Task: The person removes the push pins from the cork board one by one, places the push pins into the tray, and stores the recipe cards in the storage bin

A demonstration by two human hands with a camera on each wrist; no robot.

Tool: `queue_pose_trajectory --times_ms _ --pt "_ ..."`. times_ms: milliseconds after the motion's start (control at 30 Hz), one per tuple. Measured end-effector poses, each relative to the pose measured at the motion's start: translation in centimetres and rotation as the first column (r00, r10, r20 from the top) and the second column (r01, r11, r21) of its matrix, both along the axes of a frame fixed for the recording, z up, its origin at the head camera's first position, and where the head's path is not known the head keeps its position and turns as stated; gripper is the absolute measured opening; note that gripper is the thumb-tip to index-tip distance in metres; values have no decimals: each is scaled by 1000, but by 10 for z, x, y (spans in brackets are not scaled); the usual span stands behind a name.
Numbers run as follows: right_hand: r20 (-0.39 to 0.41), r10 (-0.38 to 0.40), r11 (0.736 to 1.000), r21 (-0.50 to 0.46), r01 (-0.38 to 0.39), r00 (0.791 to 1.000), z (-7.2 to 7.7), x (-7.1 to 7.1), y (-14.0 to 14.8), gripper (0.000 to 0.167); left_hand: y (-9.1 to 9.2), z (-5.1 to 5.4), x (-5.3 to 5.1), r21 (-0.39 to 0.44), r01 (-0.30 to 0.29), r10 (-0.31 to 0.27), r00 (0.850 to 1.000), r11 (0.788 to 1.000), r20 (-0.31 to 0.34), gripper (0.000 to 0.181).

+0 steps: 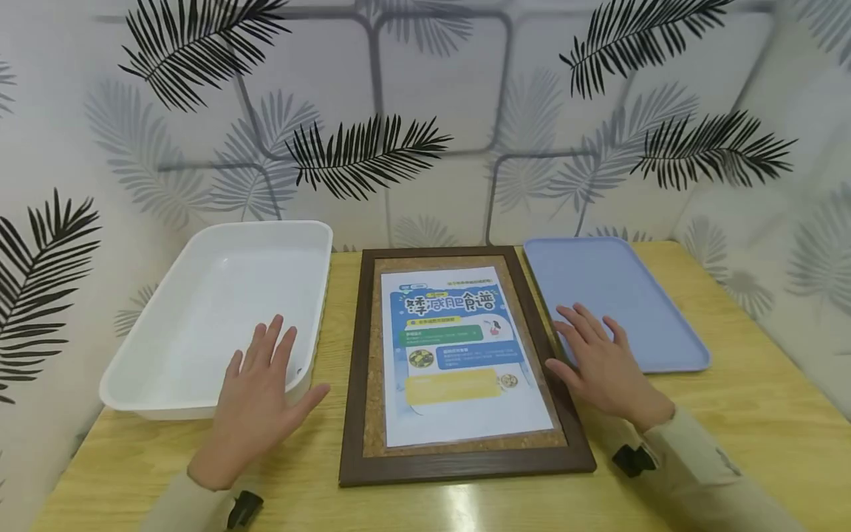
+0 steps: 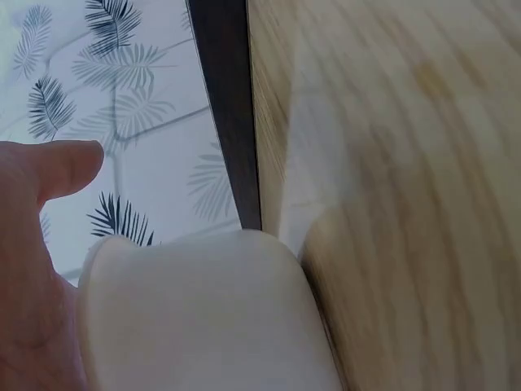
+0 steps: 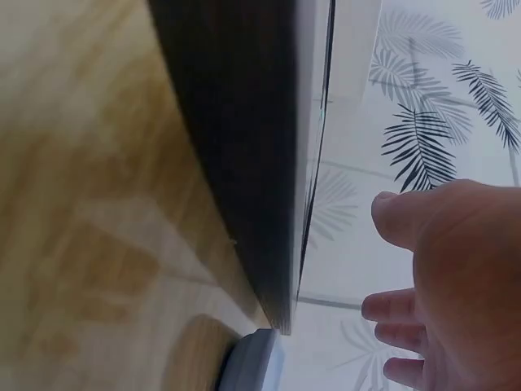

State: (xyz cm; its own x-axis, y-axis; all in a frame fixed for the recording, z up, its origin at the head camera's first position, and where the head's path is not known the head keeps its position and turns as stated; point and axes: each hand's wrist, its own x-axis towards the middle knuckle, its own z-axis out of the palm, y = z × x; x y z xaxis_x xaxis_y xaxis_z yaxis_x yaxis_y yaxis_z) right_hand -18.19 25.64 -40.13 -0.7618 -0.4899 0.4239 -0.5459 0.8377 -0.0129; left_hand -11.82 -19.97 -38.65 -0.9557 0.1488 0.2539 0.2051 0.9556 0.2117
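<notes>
My left hand [image 1: 255, 403] hovers with spread fingers over the near right corner of a deep white plastic tub [image 1: 199, 310]. The left wrist view has its thumb beside the tub's rounded corner [image 2: 203, 318]. Fingers extended and holding nothing, my right hand [image 1: 608, 373] is above the gap between a brown-framed cork board [image 1: 465, 465] and a shallow blue tray [image 1: 665, 332]. A printed sheet [image 1: 465, 421] with Chinese lettering and coloured boxes lies on the board. In the right wrist view, the right hand [image 3: 468, 277] appears apart from the dark frame edge [image 3: 244, 122].
A wood-grain table [image 1: 299, 488] bears the tub, board and tray side by side. Behind it hangs a pale cloth backdrop [image 1: 439, 81] printed with black and grey leaves. Black straps [image 1: 244, 510] show at both wrists on beige sleeves.
</notes>
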Motion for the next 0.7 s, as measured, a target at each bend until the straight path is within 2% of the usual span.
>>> queue_pose_trajectory --times_ms 167,333,533,700 --pt "-30 31 1000 -5 -31 999 1 -4 -7 63 6 2 -5 -18 16 -16 1000 1000 6 89" --pt "-50 42 999 -9 -42 998 2 -5 -11 68 13 3 -10 -21 28 -27 999 999 39 90" --pt "-19 32 999 24 -31 999 5 -9 -16 53 23 2 -14 -9 28 -28 999 1000 26 89" --pt "36 27 999 32 -28 999 6 -11 -24 54 26 0 -16 -7 21 -21 1000 1000 13 88"
